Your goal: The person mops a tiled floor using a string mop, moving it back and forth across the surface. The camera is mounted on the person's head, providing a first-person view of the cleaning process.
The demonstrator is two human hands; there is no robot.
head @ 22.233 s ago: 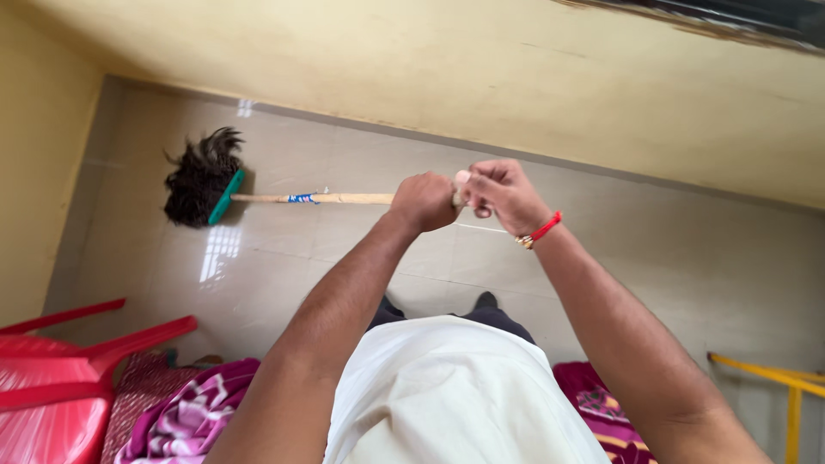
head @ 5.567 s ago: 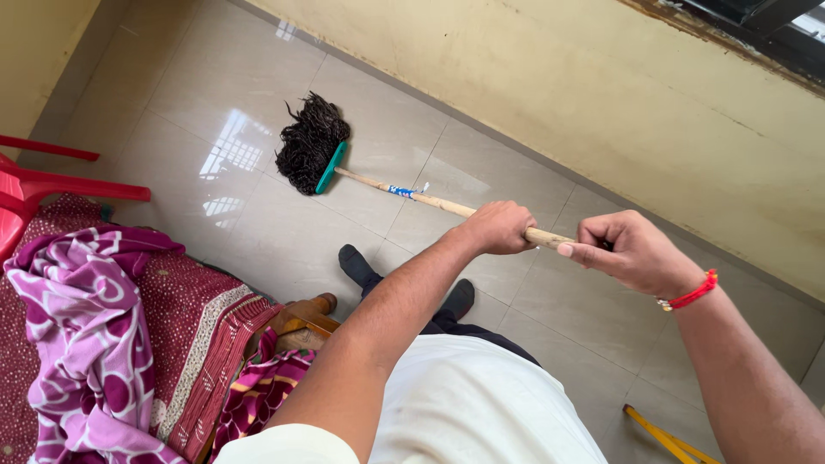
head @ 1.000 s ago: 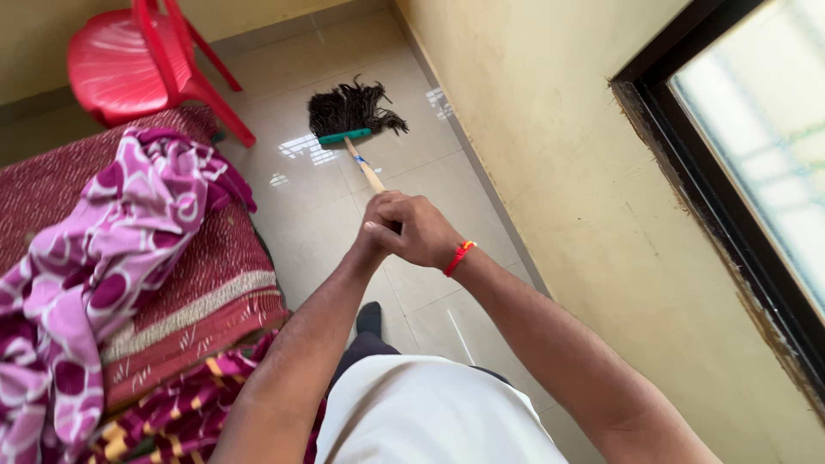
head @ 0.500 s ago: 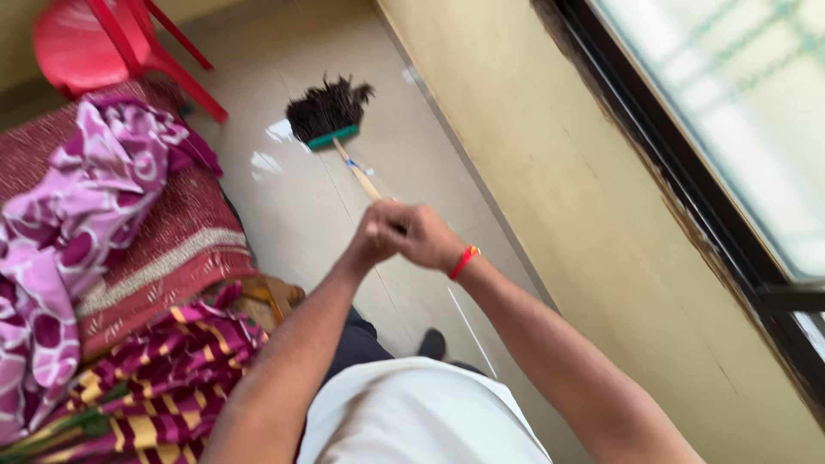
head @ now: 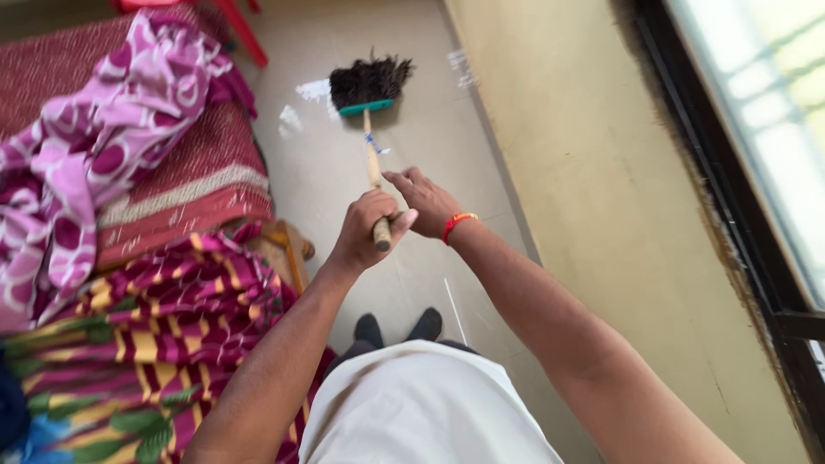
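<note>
Left hand (head: 365,230): grip wrapped tight round the top end of the broom's wooden handle (head: 373,172).
Right hand (head: 427,203): fingers spread loose, palm against the handle just beyond the left hand, closed on nothing; one red band at the wrist.
Broom (head: 370,82): one; dark shaggy bristles in a green head, resting on the floor (head: 421,137) near the wall (head: 559,172).
Floor: glossy pale tiles.
Bed (head: 172,185): one, at the left; maroon woven cover.
Cloths: two; a pink patterned sheet (head: 94,137), crumpled, and a striped maroon-and-yellow blanket (head: 163,318).
</note>
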